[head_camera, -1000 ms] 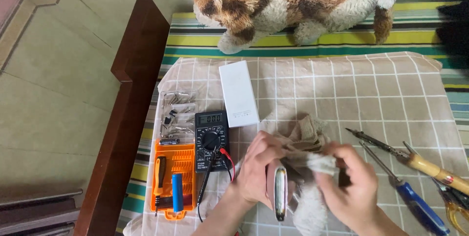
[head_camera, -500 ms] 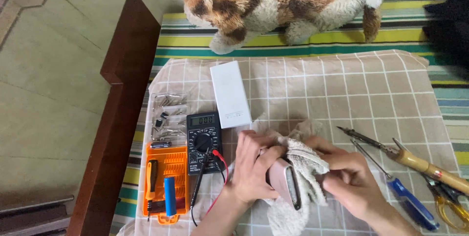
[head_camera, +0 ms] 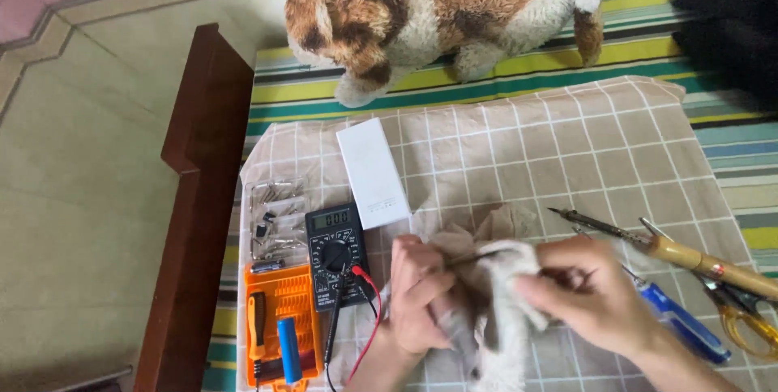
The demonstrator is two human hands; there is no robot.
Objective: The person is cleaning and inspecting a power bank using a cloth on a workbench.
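- On the checked cloth (head_camera: 567, 141), low in the middle, both hands work a pale rag (head_camera: 506, 295) around a small flat device, of which only a thin dark edge (head_camera: 474, 259) shows.
- The left hand (head_camera: 417, 295) cups it from below, fingers curled shut on device and rag; the right hand (head_camera: 587, 299) presses the rag over it, fingers clamped on the rag.
- By my judgement the wiping is midway: the device is almost wholly wrapped and neither hand has let go.
- A plain white box (head_camera: 373, 173), long and flat, lies above the hands, with no label that I can make out.
- A black multimeter (head_camera: 334, 250) sits just left of the hands, red and black leads trailing down.
- An orange bit case (head_camera: 279, 327) holds a blue cylinder (head_camera: 289, 349).
- A clear bag of small parts (head_camera: 271, 218) lies above the case.
- A soldering iron (head_camera: 689, 258), a blue-handled tool (head_camera: 681, 323) and scissors (head_camera: 745, 323) lie to the right.
- A plush dog (head_camera: 438, 11) lies at the top.
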